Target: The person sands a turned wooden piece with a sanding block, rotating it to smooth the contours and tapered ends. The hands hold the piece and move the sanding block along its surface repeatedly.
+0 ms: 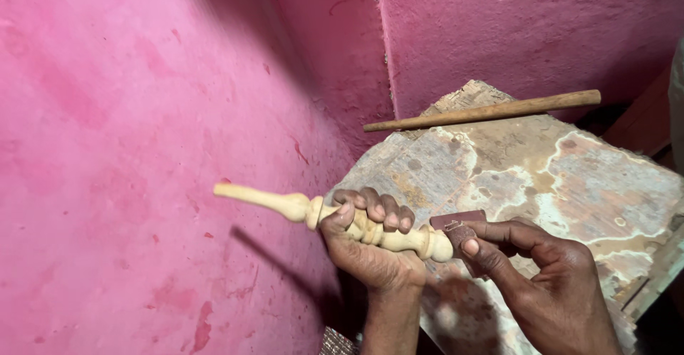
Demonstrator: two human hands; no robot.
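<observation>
My left hand (367, 244) grips a pale turned wooden spindle (285, 204) around its middle, holding it nearly level with the thin end pointing left towards the pink wall. My right hand (545, 273) pinches a small piece of reddish-brown sandpaper (457, 224) and presses it against the spindle's rounded right end. Both hands hover over the near left corner of a worn, stained wooden board (541, 177).
A long plain wooden stick (484, 111) lies across the far edge of the board, leaning at the wall corner. Rough pink walls (128, 148) close in on the left and behind. A dark gap lies beyond the board at the right.
</observation>
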